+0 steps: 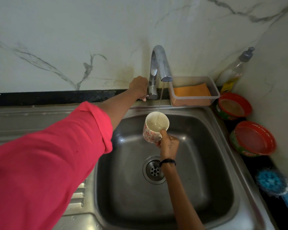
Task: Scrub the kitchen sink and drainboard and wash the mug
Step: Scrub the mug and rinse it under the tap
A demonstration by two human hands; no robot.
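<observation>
Two hands at work, mug-wash step. Left hand (138,87): grip curled round tap lever (147,96) at back edge of sink (226,146). Right hand (168,143): grip clasps mug (154,128) by its handle side, thumb at rim, mug upright above basin, under spout of tap (161,63). Thin stream falls into mug; water pooled inside. Drainboard (23,120) lies left of basin. Sponge (191,93) in tray at back-right corner; blue brush (273,183) on surface at right edge. Judged: fill/rinse stage; next needs flow adj. or shut-off, then swirl & tip out w/ steady wrist.
</observation>
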